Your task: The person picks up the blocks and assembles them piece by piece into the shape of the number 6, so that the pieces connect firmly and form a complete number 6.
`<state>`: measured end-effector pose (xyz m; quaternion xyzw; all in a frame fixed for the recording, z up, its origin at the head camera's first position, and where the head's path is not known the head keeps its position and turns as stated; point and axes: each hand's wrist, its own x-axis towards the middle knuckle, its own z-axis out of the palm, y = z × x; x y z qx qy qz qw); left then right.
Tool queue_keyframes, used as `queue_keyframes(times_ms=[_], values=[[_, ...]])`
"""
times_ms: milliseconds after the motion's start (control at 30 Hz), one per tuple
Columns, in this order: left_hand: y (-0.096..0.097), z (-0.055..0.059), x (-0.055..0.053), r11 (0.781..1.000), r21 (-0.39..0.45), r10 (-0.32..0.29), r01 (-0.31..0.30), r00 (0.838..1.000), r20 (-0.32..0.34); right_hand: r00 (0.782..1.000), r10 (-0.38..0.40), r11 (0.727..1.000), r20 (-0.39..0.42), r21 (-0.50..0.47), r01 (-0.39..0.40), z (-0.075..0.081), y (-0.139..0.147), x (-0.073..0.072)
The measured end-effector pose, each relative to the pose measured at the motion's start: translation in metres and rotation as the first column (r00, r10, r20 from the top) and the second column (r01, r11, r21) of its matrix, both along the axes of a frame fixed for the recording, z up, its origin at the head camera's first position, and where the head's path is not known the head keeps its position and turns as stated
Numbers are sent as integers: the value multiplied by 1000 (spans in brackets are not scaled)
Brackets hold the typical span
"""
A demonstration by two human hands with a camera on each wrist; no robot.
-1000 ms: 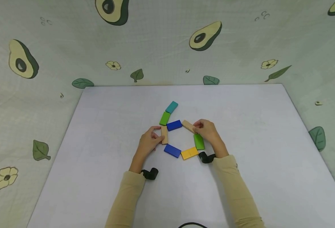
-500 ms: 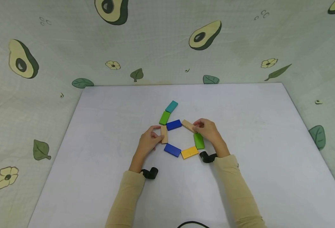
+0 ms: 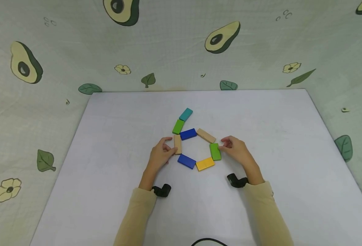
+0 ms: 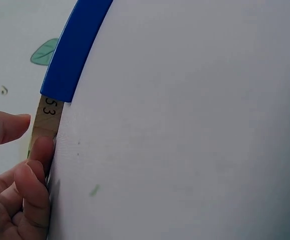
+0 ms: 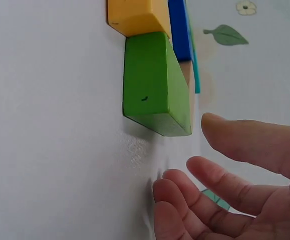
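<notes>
My left hand [image 3: 160, 153] is at a plain wooden block [image 3: 177, 144], with its thumb touching the block. The index fingertip stands slightly off the far left edge, and the left wrist view shows the gap beside the block's printed end. My right hand [image 3: 236, 148] stands just right of a green block [image 3: 215, 151], thumb and index apart with nothing between them. The blocks form a ring: a blue block [image 3: 188, 134], another wooden block [image 3: 206, 135], the green one, a yellow block [image 3: 205, 164], a second blue block [image 3: 186, 161] and the left wooden one.
From the ring's upper left, a second green block [image 3: 178, 126] and a teal block [image 3: 186, 114] lead away in a line. All lie on a white tabletop [image 3: 122, 119], bordered by cloth printed with avocados. A black cable [image 3: 209, 240] shows at the front edge.
The right hand has let go of the upper right wooden block and moved right and toward the person. The left hand stays nearly in place, its index fingertip slightly farther from its block.
</notes>
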<state>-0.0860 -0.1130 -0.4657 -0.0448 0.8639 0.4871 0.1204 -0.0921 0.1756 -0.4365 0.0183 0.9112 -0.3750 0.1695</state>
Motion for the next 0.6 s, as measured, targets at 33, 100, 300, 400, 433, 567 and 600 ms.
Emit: queue_keyframes(times_ms=[33,100,300,400,433,567,600], values=[[0,0,1,1000,0,1,-1,1000,2,1000,4,1000,4,2,-4,0,0,2],[0,0,4,1000,-5,0,0,1000,7,1000,17,1000,15,7,-17,-1,-1,6],[1,2,13,1000,-26,-15,15,1000,4,998,33,999,46,8,-33,-3,-7,13],[4,6,17,999,-30,-19,19,1000,18,998,29,1000,51,-4,-29,-3,-10,15],[5,7,18,999,-33,-18,19,1000,25,998,29,1000,50,-10,-28,-4,-11,16],[10,8,23,996,-81,-23,27,999,47,999,23,999,44,-35,-21,-5,-14,19],[12,8,24,994,-100,-27,32,998,49,999,21,999,43,-41,-19,-5,-15,20]])
